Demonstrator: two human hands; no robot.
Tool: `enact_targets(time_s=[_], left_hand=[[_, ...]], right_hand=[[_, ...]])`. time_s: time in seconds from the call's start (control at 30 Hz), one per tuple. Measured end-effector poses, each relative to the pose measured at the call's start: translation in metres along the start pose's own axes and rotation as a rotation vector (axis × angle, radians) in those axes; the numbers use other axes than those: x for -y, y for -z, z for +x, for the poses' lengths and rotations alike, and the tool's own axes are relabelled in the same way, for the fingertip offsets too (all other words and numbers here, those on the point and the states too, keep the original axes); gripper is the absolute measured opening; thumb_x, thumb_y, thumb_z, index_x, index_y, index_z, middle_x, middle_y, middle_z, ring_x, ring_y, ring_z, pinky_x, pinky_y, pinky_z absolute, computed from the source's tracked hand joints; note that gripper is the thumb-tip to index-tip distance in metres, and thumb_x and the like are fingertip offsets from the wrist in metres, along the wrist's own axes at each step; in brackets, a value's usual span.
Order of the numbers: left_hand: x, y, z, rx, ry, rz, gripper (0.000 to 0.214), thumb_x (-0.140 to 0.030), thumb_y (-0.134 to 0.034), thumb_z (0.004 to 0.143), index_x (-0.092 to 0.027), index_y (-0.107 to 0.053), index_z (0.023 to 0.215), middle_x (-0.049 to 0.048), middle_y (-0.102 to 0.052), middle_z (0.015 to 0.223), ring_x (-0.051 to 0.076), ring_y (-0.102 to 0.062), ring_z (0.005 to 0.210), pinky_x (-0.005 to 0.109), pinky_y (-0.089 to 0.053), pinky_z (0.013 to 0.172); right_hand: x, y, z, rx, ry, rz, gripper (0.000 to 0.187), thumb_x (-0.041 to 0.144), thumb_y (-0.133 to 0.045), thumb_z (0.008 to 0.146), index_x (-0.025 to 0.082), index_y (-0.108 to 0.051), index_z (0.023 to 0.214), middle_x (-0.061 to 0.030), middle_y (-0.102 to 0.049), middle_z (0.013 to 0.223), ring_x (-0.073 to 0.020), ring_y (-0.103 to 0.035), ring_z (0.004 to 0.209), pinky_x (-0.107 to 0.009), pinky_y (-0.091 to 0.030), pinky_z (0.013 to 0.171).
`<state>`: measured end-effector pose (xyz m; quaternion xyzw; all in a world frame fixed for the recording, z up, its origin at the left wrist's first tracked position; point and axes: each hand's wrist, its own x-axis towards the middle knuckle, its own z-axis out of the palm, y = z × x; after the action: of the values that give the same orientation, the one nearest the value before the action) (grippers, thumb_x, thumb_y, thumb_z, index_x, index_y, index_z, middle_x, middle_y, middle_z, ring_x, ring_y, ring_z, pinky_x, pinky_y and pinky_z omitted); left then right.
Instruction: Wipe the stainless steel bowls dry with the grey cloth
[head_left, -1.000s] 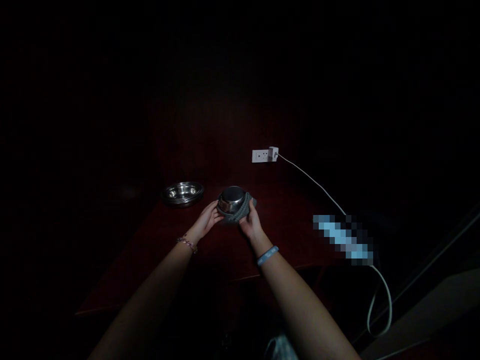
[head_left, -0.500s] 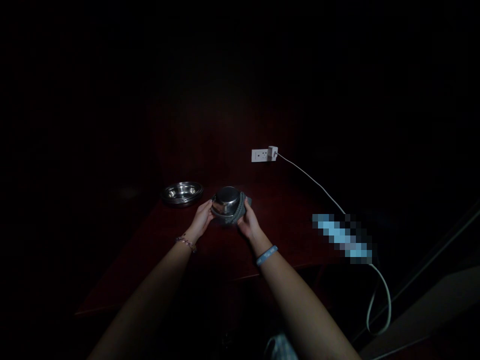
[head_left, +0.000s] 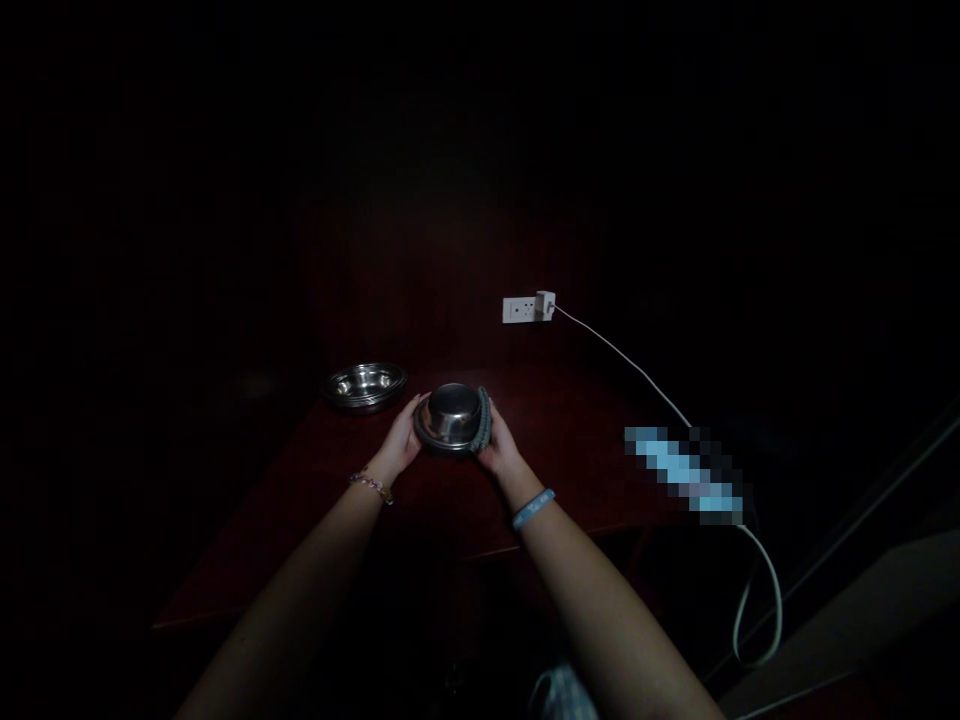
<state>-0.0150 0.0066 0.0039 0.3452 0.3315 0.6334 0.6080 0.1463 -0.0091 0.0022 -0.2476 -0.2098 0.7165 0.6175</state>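
Note:
A shiny metal bowl (head_left: pixel 448 425) is held bottom up over the table, its wide rim facing down. On its left side, my left hand (head_left: pixel 402 440) is closed on the rim. My right hand (head_left: pixel 500 442) grips the opposite side with a grey-green cloth (head_left: pixel 484 420) pressed between palm and bowl. Part of the cloth is hidden behind the bowl and the fingers. To the left of my left hand, a stack of metal bowls (head_left: pixel 365 402) sits right side up.
The dark red table (head_left: pixel 300 510) runs toward a back wall with a white socket (head_left: pixel 517 311) and plugged-in charger (head_left: pixel 547 303). From it a white cable (head_left: pixel 641 370) leads right to a blurred-out bluish object (head_left: pixel 679 470). Surroundings are very dark.
The bowl has shifted slightly toward me and to the left, and more of its rim shows. The cloth now bunches narrower along its right edge.

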Motion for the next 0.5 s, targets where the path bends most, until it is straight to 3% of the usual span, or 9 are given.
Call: enact_targets(time_s=[0.17,0.4,0.5], left_hand=[[-0.0026,-0.0003,-0.0011,-0.037,0.095,0.008,0.01,-0.028,-0.075,0.094,-0.019,-0.071,0.094,0.0041,-0.074,0.08,0.013,-0.065,0.065,0.024,-0.056,0.065],[-0.0023,-0.0016,-0.0048,-0.054,0.058,0.01,0.017,-0.023,-0.075,0.092,-0.017,-0.075,0.108,0.004,-0.075,0.082,0.014,-0.067,0.068,0.025,-0.056,0.068],[-0.0026,-0.0005,-0.0048,-0.033,0.067,0.065,0.027,-0.025,-0.08,0.088,-0.018,-0.076,0.113,0.0035,-0.075,0.081,0.016,-0.068,0.068,0.028,-0.058,0.071]], right_hand=[[0.0092,-0.0011,0.001,-0.137,0.053,0.169,0.039,0.028,-0.048,0.114,0.02,-0.078,0.091,-0.0011,-0.084,0.083,-0.0118,-0.082,0.086,-0.023,-0.065,0.099],[0.008,0.0019,0.0023,-0.078,0.095,0.085,0.025,0.029,-0.06,0.108,0.021,-0.079,0.093,-0.0012,-0.086,0.087,-0.0131,-0.083,0.091,-0.027,-0.065,0.101],[0.009,0.0021,0.0009,-0.091,0.095,0.087,0.028,0.031,-0.057,0.108,0.022,-0.079,0.093,-0.0027,-0.086,0.091,-0.0148,-0.083,0.1,-0.03,-0.063,0.107]])
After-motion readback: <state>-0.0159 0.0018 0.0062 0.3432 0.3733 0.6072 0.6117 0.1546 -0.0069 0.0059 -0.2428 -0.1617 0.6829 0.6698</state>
